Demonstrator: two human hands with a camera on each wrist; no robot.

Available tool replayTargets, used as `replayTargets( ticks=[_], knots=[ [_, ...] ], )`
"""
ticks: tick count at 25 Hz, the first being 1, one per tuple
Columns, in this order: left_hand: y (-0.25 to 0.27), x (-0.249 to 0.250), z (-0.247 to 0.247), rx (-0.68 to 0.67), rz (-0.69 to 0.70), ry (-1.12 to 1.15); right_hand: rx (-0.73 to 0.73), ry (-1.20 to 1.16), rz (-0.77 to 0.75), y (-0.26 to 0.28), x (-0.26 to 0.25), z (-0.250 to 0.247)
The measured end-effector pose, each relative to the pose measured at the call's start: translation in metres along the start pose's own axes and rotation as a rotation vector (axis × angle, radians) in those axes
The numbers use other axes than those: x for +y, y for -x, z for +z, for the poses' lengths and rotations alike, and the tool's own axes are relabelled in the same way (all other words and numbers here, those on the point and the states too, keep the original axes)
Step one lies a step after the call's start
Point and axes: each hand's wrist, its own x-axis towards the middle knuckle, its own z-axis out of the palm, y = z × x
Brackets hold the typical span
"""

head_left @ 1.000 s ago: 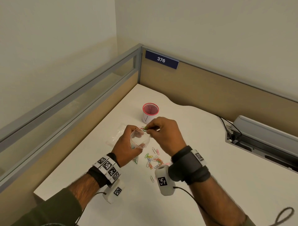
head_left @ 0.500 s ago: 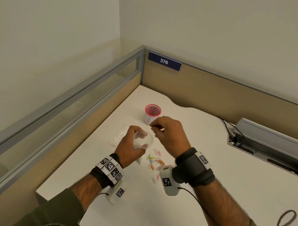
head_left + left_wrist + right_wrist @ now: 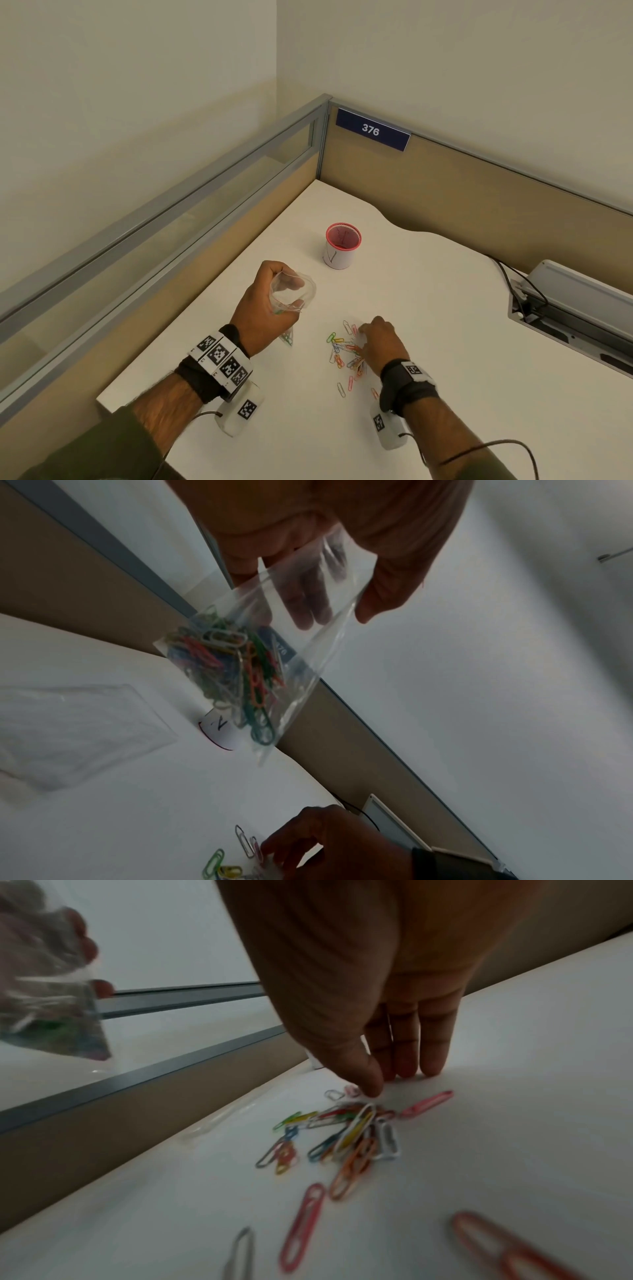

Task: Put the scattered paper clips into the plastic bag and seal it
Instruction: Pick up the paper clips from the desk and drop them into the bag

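My left hand (image 3: 270,308) holds a clear plastic bag (image 3: 294,291) above the white desk, its mouth spread wide by fingers inside it. In the left wrist view the bag (image 3: 291,647) hangs down with several coloured paper clips (image 3: 226,666) in its bottom. My right hand (image 3: 376,339) is down on the desk at the far edge of the scattered paper clips (image 3: 346,356). In the right wrist view its fingertips (image 3: 404,1069) touch the desk and the thumb tip rests beside the clip pile (image 3: 349,1131). I see no clip pinched.
A red-rimmed white cup (image 3: 342,245) stands on the desk (image 3: 462,342) behind the hands. A flat empty clear bag (image 3: 68,731) lies to the left near the partition. A grey cable box (image 3: 575,308) with wires sits at the right edge.
My right hand has left the bag's mouth and dropped down to the clip pile on the desk. The left hand has kept the bag open and shifted slightly left.
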Motion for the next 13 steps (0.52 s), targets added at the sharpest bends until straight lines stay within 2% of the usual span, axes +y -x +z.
replayTargets(
  ticks=[3,7,13],
  knots=[
    [-0.002,0.0,0.0,0.011,-0.007,-0.002,-0.034,0.003,-0.031,-0.003,-0.012,0.011],
    [0.0,0.004,0.002,-0.003,-0.003,-0.016,0.071,-0.089,-0.054,-0.011,-0.016,-0.001],
    [0.002,0.005,-0.001,0.006,0.0,-0.019,-0.098,-0.008,-0.301,-0.013,-0.039,0.009]
  ],
)
